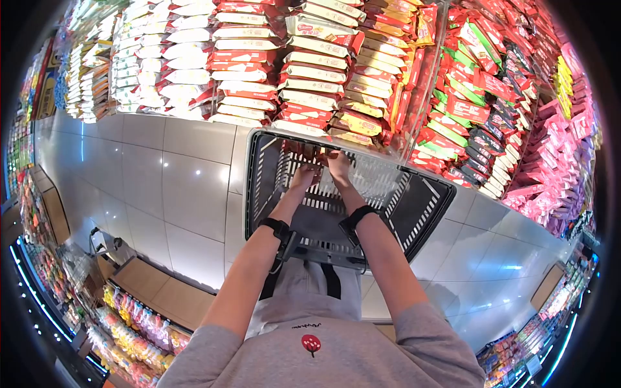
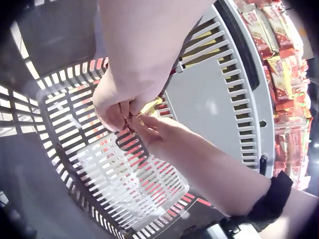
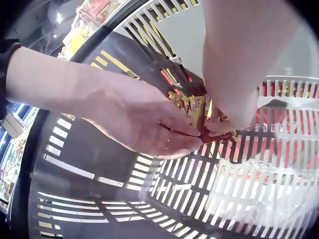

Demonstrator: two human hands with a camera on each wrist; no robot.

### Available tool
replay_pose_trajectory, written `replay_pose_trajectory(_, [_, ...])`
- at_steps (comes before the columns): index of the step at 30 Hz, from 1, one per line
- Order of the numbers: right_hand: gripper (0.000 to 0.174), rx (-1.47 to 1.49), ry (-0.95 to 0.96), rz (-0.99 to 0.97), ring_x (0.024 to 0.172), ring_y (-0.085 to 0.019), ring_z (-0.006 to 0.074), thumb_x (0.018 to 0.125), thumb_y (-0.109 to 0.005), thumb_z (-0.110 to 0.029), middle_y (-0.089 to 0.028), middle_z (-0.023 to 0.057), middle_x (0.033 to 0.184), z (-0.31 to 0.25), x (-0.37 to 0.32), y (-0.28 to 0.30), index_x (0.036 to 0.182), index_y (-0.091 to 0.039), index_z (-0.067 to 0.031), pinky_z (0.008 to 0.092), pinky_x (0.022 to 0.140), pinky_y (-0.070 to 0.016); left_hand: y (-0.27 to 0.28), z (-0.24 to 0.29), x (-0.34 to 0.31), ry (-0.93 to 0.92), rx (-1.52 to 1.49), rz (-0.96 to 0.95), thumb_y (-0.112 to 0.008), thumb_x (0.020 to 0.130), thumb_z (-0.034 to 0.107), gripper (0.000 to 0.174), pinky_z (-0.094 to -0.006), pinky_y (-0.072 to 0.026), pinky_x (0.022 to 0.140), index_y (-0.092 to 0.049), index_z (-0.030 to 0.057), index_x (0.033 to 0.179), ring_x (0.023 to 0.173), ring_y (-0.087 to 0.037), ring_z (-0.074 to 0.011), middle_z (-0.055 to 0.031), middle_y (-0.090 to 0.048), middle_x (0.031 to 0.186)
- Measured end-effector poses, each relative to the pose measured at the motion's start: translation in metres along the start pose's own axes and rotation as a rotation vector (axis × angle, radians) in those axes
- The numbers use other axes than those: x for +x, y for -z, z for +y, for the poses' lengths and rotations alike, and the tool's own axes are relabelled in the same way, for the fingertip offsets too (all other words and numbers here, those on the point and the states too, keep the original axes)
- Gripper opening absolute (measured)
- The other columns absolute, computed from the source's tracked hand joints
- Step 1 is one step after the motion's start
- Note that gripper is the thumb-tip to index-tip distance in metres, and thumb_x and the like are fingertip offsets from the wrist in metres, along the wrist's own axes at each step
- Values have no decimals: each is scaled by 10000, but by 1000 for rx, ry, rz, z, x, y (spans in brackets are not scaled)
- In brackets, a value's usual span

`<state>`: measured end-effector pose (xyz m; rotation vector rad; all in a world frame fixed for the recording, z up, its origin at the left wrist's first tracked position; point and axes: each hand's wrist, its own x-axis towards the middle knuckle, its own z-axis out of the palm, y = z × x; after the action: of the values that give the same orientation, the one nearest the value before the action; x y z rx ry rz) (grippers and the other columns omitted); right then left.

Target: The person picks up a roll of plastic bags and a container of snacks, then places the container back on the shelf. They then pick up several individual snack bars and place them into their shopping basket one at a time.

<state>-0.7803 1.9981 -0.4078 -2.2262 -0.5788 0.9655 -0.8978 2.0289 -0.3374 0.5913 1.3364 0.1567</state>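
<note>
Both hands are close together inside a grey shopping basket (image 1: 414, 210). In the right wrist view, the left hand (image 3: 139, 117) holds small wrapped packets (image 3: 197, 107), yellow and dark red, with its fingers fairly extended along them. Facing it, the right hand (image 3: 232, 104) pinches the red end of the bunch with bent fingers. The left wrist view has the left hand (image 2: 132, 79) above and the right hand (image 2: 169, 137) below, fingertips meeting around a dark red wrapper. From the head, the left hand (image 1: 305, 176) and right hand (image 1: 337, 165) appear near the basket's far wall; the packets' exact number is hidden.
Rows of red and white packs (image 1: 314, 71) fill the display just beyond the basket. Pink packs (image 1: 556, 158) lie at the right. Tiled floor (image 1: 187, 174) extends on both sides, and a wooden-topped shelf (image 1: 145, 281) stands at the lower left.
</note>
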Motion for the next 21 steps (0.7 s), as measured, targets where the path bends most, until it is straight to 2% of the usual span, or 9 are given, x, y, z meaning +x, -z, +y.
replay_pose_trajectory(3, [145, -62, 138, -131, 690, -631, 171, 724, -652, -137, -638, 113, 694, -8, -3, 6, 746, -615, 2, 302, 619, -487, -3, 11, -7, -77, 59, -72, -460, 841, 82, 183, -260, -473, 609, -569, 43, 984, 739, -605, -137, -40, -611, 838])
replay_pose_trajectory(4, [167, -82, 151, -217, 699, -635, 229, 744, -607, -178, -635, 131, 704, -10, -6, 15, 755, -619, -11, 339, 612, -474, -6, 16, -10, -80, 20, -77, -473, 846, 96, 165, -249, -461, 571, -572, 38, 965, 734, -610, -135, -39, -610, 828])
replay_pose_trajectory(7, [138, -122, 219, -110, 711, -606, 332, 722, -581, -168, -612, 176, 723, -26, -19, 27, 768, -616, -43, 405, 641, -469, -13, 29, -18, -77, 12, -36, -481, 846, 94, 156, -250, -465, 580, -567, 34, 962, 728, -616, -138, -43, -610, 825])
replay_pose_trajectory(11, [151, 102, 293, -89, 668, -618, 312, 799, -576, -161, -607, 188, 715, -101, -65, 89, 785, -589, -11, 364, 578, -477, -15, 45, -36, -233, -43, -43, -489, 854, 95, 150, -260, -489, 617, -559, 11, 956, 738, -624, -160, -74, -617, 843])
replay_pose_trajectory(12, [162, 97, 393, -74, 639, -624, 286, 807, -590, -163, -607, 174, 689, -127, -80, 109, 778, -581, -4, 334, 548, -474, -18, 56, -50, -254, -59, -45, -477, 860, 92, 160, -261, -493, 636, -556, 6, 970, 746, -622, -168, -85, -619, 854])
replay_pose_trajectory(13, [134, 17, 494, -46, 552, -595, 172, 809, -597, -121, -616, 112, 680, -146, -93, 126, 817, -576, 11, 286, 502, -440, -15, 58, -52, -278, -34, -82, -475, 863, 97, 163, -263, -491, 644, -565, 5, 962, 739, -614, -160, -80, -620, 843])
replay_pose_trajectory(15, [64, 33, 767, 51, 507, -544, 144, 776, -618, -45, -595, 74, 684, -184, -113, 156, 800, -574, -6, 263, 470, -413, -17, 65, -68, -249, -52, -54, -476, 860, 100, 157, -264, -489, 658, -577, 8, 939, 724, -602, -141, -71, -622, 821])
replay_pose_trajectory(19, [90, 18, 1011, 363, 528, -521, 199, 741, -635, -19, -496, 77, 601, -236, -104, 197, 759, -547, -17, 289, 498, -413, -16, 70, -75, -284, 36, -83, -486, 864, 115, 153, -253, -475, 641, -584, 14, 922, 717, -594, -123, -54, -624, 806])
replay_pose_trajectory(21, [110, -20, 954, 345, 630, -544, 238, 727, -639, -30, -520, 95, 677, -253, -99, 212, 795, -553, -16, 324, 554, -441, -20, 76, -86, -308, 92, -86, -492, 865, 123, 150, -247, -467, 630, -584, 19, 924, 718, -594, -116, -47, -626, 807])
